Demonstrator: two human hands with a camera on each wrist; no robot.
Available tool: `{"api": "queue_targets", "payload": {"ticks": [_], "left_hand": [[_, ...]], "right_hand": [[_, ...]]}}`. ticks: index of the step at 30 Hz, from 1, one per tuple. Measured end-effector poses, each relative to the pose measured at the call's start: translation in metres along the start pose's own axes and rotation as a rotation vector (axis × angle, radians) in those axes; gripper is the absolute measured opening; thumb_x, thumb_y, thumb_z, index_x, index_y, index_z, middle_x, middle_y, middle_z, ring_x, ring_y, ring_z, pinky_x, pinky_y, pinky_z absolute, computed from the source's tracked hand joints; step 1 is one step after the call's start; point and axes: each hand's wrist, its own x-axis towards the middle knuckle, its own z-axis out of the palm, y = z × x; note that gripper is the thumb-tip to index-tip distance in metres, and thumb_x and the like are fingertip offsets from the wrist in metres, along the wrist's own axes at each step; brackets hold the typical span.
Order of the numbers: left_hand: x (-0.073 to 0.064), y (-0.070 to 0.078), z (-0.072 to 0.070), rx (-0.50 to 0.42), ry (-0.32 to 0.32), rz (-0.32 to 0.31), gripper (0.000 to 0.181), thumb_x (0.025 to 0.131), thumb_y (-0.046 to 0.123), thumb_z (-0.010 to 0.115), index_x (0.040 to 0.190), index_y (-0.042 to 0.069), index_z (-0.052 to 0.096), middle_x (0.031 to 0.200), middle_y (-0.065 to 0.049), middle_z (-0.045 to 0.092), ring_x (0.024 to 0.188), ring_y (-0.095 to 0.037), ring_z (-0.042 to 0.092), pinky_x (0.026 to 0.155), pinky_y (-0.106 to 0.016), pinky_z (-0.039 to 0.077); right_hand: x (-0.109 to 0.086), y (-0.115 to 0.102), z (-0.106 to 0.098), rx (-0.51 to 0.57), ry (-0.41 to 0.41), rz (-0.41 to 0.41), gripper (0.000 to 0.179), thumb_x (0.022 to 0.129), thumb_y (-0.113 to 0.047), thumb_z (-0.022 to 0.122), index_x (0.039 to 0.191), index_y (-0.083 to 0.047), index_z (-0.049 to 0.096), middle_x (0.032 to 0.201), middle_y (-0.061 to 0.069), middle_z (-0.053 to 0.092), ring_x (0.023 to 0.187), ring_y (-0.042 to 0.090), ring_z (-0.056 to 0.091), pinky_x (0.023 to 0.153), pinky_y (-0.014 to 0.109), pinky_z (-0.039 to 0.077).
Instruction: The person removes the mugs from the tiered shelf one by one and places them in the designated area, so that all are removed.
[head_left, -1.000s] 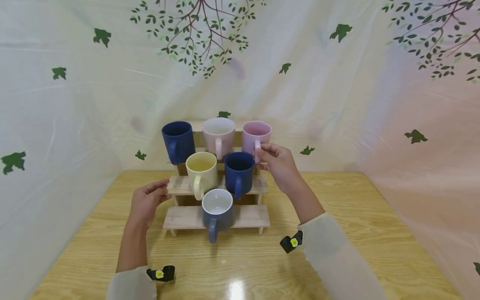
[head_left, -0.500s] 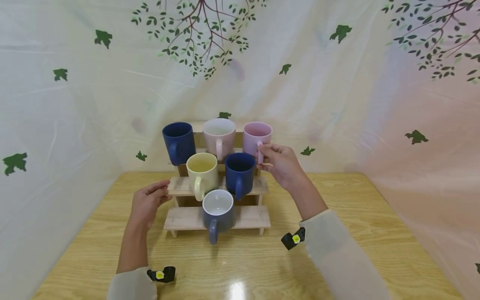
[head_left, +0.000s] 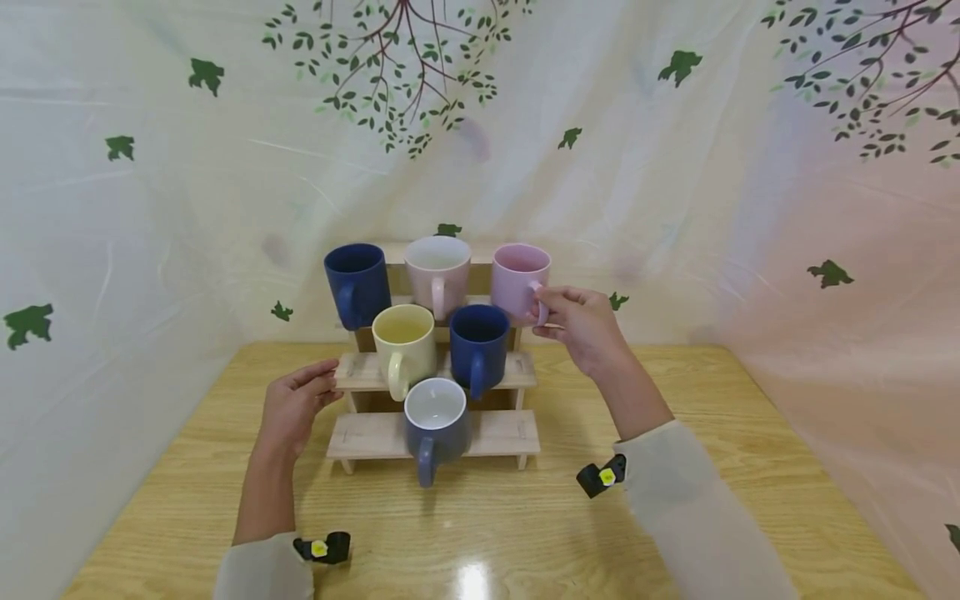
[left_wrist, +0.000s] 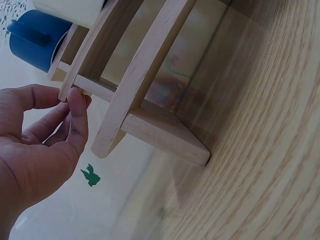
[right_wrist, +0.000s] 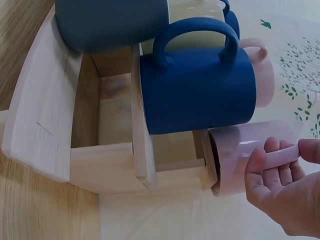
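Note:
My right hand (head_left: 588,333) grips the handle of a pink mug (head_left: 513,287) at the right end of the upper row. In the right wrist view, the mug's base (right_wrist: 215,165) is right at the end of a board, partly beyond it. On the left, my left hand (head_left: 291,408) pinches the end of the middle board of a stepped wooden stand (head_left: 506,432) between thumb and fingers. Beside the pink mug stands a pale pink mug with a white inside (head_left: 431,279), and just in front of it a dark blue mug (head_left: 480,342).
Another dark blue mug (head_left: 360,287) stands at the upper left, a yellow mug (head_left: 405,342) on the middle step. A grey-blue mug (head_left: 442,433) occupies the lowest step, its handle toward me. The stand sits on a wood-grain table (head_left: 675,400) before a leaf-printed cloth (head_left: 615,183).
My right hand has shifted the pink mug a little to the right, widening its gap from the pale pink mug. The left hand and the stand have stayed in place.

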Motion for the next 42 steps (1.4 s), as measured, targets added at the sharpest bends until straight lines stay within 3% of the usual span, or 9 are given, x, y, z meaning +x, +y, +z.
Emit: {"api": "queue_targets", "payload": {"ticks": [10, 15, 29, 42], "left_hand": [[0.001, 0.0, -0.001, -0.002, -0.004, 0.005, 0.024, 0.102, 0.0, 0.059, 0.122, 0.0, 0.071, 0.125, -0.005, 0.067, 0.088, -0.009, 0.067, 0.085, -0.023, 0.061], [0.001, 0.0, -0.001, -0.006, -0.004, 0.003, 0.024, 0.102, -0.001, 0.059, 0.123, -0.001, 0.071, 0.127, -0.006, 0.067, 0.089, -0.009, 0.067, 0.084, -0.023, 0.061], [0.001, -0.001, -0.002, -0.016, -0.011, 0.008, 0.022, 0.102, 0.0, 0.06, 0.12, 0.0, 0.072, 0.123, -0.004, 0.068, 0.087, -0.009, 0.068, 0.084, -0.023, 0.061], [0.0, 0.0, -0.002, 0.018, -0.021, -0.001, 0.038, 0.103, 0.003, 0.059, 0.137, -0.013, 0.055, 0.12, 0.001, 0.068, 0.089, -0.008, 0.067, 0.086, -0.022, 0.061]], "right_hand": [[-0.005, -0.003, -0.017, -0.07, -0.043, -0.057, 0.036, 0.103, -0.026, 0.065, 0.107, 0.01, 0.063, 0.092, 0.011, 0.064, 0.09, 0.023, 0.066, 0.082, 0.032, 0.063], [-0.009, -0.001, -0.029, -0.026, -0.025, -0.082, 0.032, 0.103, -0.021, 0.065, 0.106, 0.011, 0.064, 0.088, 0.009, 0.064, 0.086, 0.021, 0.067, 0.08, 0.032, 0.064], [-0.015, 0.007, -0.077, 0.053, 0.074, -0.129, 0.03, 0.099, -0.021, 0.071, 0.095, 0.009, 0.067, 0.086, 0.008, 0.067, 0.084, 0.02, 0.069, 0.083, 0.033, 0.064], [-0.012, 0.034, -0.128, 0.085, 0.211, -0.121, 0.025, 0.098, -0.017, 0.071, 0.093, 0.007, 0.068, 0.08, 0.008, 0.07, 0.077, 0.017, 0.071, 0.075, 0.03, 0.065]]}}
